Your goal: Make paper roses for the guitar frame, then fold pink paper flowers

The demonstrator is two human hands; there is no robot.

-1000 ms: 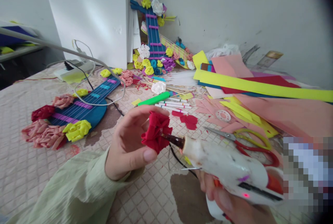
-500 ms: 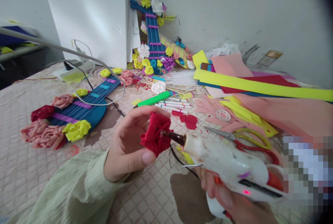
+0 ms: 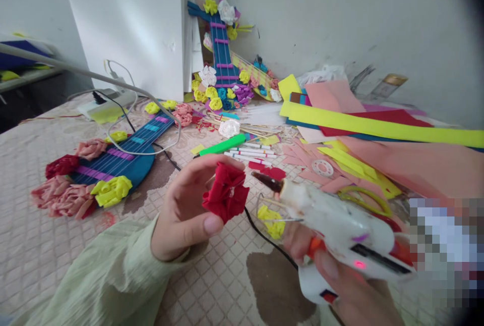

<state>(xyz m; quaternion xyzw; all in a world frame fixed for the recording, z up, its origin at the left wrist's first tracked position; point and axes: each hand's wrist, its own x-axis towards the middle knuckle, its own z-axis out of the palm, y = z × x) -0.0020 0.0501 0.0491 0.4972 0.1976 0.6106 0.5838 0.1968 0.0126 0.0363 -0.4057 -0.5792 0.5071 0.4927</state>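
Note:
Between the thumb and fingers of my left hand [image 3: 185,210] is a red paper flower [image 3: 226,192], its underside turned to the right. My right hand [image 3: 336,270] grips a white hot glue gun [image 3: 333,220] with a glowing red light on its side. The gun's dark nozzle [image 3: 269,181] points at the flower with a gap between them. A small shiny spot, perhaps glue, shows on the flower. Beneath the gun lies a yellow paper flower [image 3: 272,221], partly hidden by its wire stand. Scissors with a yellow handle [image 3: 368,200] lie behind the gun, largely covered.
A blue paper guitar [image 3: 139,159] with flowers lies at left; another guitar [image 3: 225,58] leans on the wall. A power strip [image 3: 108,101] and white cable [image 3: 179,129] are at back left. Markers [image 3: 251,153], a green glue-stick-like tube [image 3: 223,145] and yellow paper strips [image 3: 378,123] lie beyond my hands.
The glue gun's nozzle has come away from the red flower and moved right and slightly up. My left hand keeps the flower nearly in place, turned a little.

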